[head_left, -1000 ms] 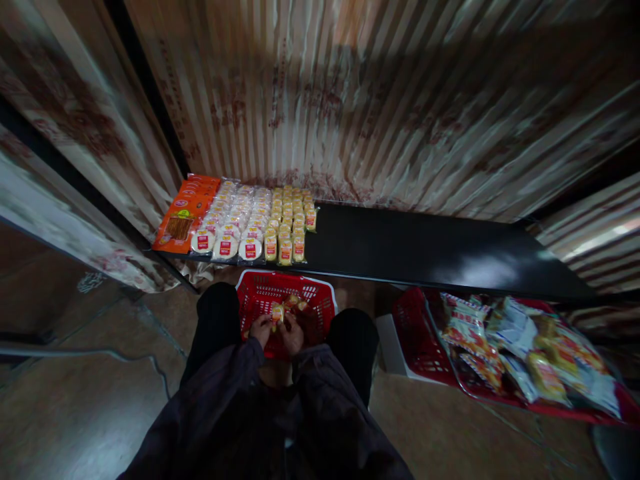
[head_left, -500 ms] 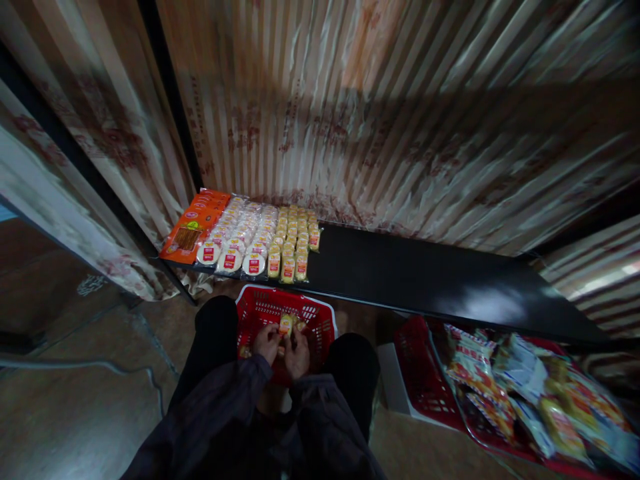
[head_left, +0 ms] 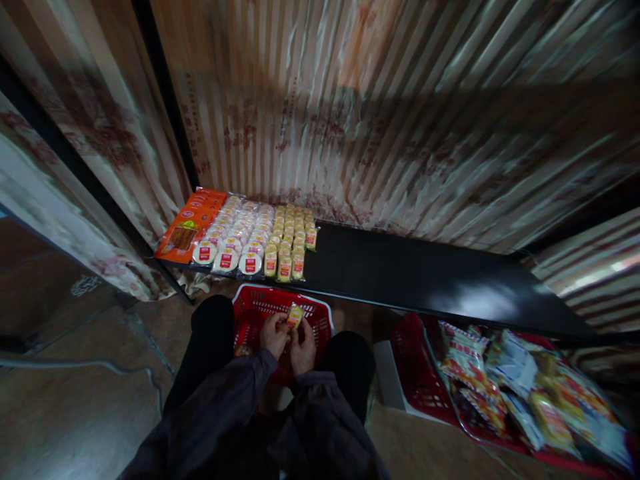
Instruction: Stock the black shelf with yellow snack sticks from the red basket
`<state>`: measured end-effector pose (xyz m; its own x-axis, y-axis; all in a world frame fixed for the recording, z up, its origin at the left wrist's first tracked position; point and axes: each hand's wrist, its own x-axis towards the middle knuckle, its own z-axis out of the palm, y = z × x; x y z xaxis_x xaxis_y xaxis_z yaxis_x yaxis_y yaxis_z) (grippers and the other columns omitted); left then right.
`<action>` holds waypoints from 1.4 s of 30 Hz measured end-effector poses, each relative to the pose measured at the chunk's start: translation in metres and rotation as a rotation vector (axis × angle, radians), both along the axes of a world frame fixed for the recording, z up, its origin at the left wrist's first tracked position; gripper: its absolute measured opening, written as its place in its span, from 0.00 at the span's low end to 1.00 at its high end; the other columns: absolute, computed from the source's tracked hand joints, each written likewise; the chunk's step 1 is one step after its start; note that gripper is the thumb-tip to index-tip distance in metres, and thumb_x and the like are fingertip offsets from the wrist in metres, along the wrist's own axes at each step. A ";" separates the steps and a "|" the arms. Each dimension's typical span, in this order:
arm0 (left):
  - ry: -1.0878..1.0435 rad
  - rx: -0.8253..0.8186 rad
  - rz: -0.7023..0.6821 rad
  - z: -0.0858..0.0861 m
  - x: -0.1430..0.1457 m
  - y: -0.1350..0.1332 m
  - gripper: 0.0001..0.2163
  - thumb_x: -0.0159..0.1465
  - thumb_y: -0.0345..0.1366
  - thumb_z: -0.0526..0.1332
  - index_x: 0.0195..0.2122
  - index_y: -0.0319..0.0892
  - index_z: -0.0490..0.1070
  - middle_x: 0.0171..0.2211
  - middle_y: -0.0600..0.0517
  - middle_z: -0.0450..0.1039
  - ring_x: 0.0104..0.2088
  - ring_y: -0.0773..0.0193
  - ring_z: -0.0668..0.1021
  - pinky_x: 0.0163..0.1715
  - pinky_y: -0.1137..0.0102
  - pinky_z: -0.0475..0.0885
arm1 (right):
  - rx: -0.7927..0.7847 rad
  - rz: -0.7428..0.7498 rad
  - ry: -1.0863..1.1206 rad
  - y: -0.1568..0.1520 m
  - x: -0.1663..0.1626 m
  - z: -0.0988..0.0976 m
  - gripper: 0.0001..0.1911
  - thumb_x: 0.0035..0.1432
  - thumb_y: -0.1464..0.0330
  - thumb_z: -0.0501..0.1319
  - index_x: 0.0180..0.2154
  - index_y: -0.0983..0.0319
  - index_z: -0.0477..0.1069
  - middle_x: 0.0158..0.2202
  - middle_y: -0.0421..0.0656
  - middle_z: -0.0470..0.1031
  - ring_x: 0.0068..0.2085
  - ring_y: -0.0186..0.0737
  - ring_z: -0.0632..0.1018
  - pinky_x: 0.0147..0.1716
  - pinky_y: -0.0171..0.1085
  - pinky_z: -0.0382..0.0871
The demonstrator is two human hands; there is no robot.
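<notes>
Above the red basket (head_left: 245, 315), between two dark trouser legs (head_left: 350, 363), I see the left hand (head_left: 274, 333) and the right hand (head_left: 303, 350) closed on one small yellow snack pack (head_left: 295, 315). Its label, with a patch of red, faces up toward my camera. The left fingertips grip it on the left and lower side, and the right fingertips meet its lower right edge, so I read both hands as holding it together. Down at the left inside the basket, a small wrapped piece (head_left: 243, 350) shows dimly; shadow and the hands hide much of the rest from me.

Just beyond the basket runs a black shelf (head_left: 410, 267). At its left end I find a flat orange packet (head_left: 187, 230), then rows of round white packs (head_left: 225, 260), then rows of yellow packs (head_left: 285, 265) like the held one. The rightmost yellow row begins farther back from the shelf's front edge than its neighbours.

Off to the right, well apart from the hands, a second red basket (head_left: 425, 383) holds bulky snack bags (head_left: 465, 353), with a white box (head_left: 391, 373) just beside it. A striped curtain (head_left: 320, 100) hangs behind the shelf.
</notes>
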<state>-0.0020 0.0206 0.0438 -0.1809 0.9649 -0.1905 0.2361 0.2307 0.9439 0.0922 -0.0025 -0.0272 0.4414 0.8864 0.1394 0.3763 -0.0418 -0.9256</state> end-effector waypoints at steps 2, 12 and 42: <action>0.029 0.003 -0.011 0.006 0.003 0.002 0.12 0.54 0.21 0.56 0.34 0.41 0.75 0.36 0.50 0.76 0.38 0.65 0.77 0.44 0.70 0.71 | 0.000 -0.006 0.031 0.002 0.003 0.005 0.27 0.56 0.58 0.56 0.54 0.65 0.69 0.53 0.54 0.74 0.51 0.49 0.75 0.52 0.47 0.68; -0.001 0.064 -0.028 0.022 0.019 0.014 0.14 0.55 0.21 0.56 0.37 0.42 0.74 0.38 0.50 0.75 0.40 0.66 0.76 0.45 0.72 0.70 | 0.026 -0.042 0.069 0.019 0.013 0.040 0.26 0.55 0.58 0.56 0.51 0.65 0.70 0.50 0.53 0.75 0.47 0.46 0.76 0.46 0.42 0.71; 0.035 0.269 -0.085 0.071 0.076 0.085 0.15 0.59 0.24 0.52 0.44 0.43 0.71 0.45 0.48 0.75 0.48 0.61 0.75 0.53 0.65 0.69 | 0.155 0.021 0.036 0.124 0.071 0.099 0.25 0.56 0.57 0.57 0.51 0.63 0.70 0.48 0.50 0.76 0.48 0.46 0.76 0.50 0.45 0.69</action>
